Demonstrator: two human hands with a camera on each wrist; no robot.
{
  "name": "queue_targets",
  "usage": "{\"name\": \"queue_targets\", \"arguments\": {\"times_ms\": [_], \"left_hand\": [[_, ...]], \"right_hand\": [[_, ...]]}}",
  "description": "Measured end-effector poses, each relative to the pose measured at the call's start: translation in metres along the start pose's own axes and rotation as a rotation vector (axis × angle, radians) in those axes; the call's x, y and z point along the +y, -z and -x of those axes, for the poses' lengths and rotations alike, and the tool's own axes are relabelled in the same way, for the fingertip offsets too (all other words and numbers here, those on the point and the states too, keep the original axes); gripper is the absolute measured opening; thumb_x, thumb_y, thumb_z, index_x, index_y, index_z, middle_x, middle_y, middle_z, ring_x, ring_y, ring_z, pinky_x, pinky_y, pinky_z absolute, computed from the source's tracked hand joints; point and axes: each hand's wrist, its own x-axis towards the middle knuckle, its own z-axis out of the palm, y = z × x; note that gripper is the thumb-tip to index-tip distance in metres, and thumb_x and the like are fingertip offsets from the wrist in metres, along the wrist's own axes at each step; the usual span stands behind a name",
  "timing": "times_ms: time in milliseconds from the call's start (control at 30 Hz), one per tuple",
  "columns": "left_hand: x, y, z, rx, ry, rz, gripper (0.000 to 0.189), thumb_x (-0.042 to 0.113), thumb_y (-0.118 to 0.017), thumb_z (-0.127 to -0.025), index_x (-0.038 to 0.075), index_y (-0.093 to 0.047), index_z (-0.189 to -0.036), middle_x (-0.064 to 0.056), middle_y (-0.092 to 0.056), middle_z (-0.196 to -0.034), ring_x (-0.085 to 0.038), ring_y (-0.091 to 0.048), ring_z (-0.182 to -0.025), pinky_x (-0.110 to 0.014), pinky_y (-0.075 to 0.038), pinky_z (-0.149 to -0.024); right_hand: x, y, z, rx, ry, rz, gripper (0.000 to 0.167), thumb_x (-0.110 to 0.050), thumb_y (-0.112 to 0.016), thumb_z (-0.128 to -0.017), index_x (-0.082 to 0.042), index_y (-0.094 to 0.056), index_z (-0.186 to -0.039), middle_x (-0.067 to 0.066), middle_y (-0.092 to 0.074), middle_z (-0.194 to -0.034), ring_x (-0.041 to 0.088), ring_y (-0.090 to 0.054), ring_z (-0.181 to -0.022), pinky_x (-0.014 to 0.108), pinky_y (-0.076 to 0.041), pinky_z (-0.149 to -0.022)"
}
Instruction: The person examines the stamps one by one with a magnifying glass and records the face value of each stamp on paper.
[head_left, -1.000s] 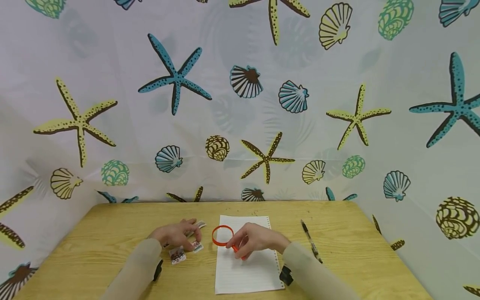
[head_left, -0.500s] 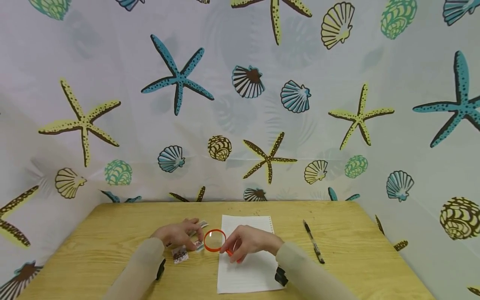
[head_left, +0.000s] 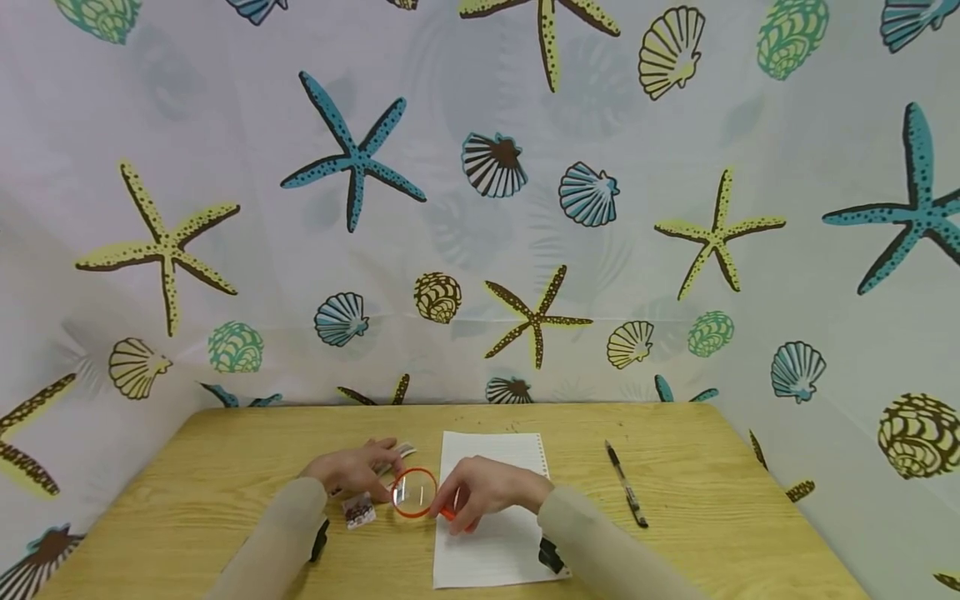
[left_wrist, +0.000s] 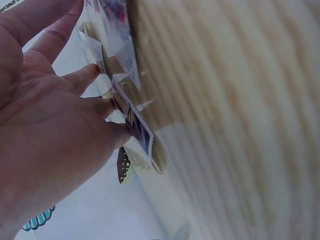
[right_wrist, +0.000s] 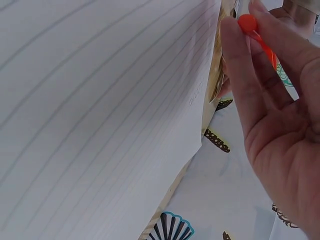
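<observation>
My right hand (head_left: 491, 492) pinches the red handle of a magnifying glass (head_left: 414, 492). Its round lens is tilted over the table, beside the fingertips of my left hand (head_left: 356, 468). In the right wrist view the orange-red handle end (right_wrist: 248, 23) sits between thumb and fingers. Several small picture stamps with toothed edges lie around the left hand. One stamp (head_left: 359, 510) lies in front of it, and another (left_wrist: 134, 117) is touched by its fingertips in the left wrist view. The left hand and the lens partly hide the other stamps.
A lined sheet of paper (head_left: 487, 560) lies under the right hand, with faint writing near its edge in the right wrist view. To its right lies a pen (head_left: 626, 483). A shell-patterned curtain (head_left: 480, 208) surrounds the wooden table (head_left: 697, 467).
My right hand has moved left, carrying the magnifying glass off the paper toward the stamps and my left hand. The left hand has stayed about where it was.
</observation>
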Motion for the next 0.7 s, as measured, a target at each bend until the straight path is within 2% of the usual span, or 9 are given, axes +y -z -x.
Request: {"name": "queue_targets", "arguments": {"times_ms": [367,700], "left_hand": [[-0.0058,-0.0022,-0.0053,-0.009,-0.011,0.014,0.027,0.004,-0.075,-0.075,0.018,-0.066,-0.096,-0.017,-0.011,-0.164,-0.047,0.008,-0.148,-0.070,0.000,-0.114],[-0.0029,-0.0006,-0.0040,-0.003,-0.005,-0.002,0.028,0.004,-0.075,-0.073,0.019,-0.066,-0.095,-0.017,-0.014,-0.163,-0.047,0.005,-0.148,-0.071,-0.003,-0.113]], "right_hand": [[0.0025,-0.0027,-0.0051,-0.020,0.010,0.029,0.028,0.003,-0.076,-0.080,-0.003,-0.074,-0.107,-0.001,-0.068,-0.081,0.004,-0.066,-0.066,0.028,-0.059,-0.061],[0.0009,-0.0020,-0.0045,0.002,0.011,0.072,0.027,0.002,-0.077,-0.080,-0.005,-0.075,-0.106,0.000,-0.070,-0.081,0.004,-0.065,-0.063,0.026,-0.059,-0.060]]}}
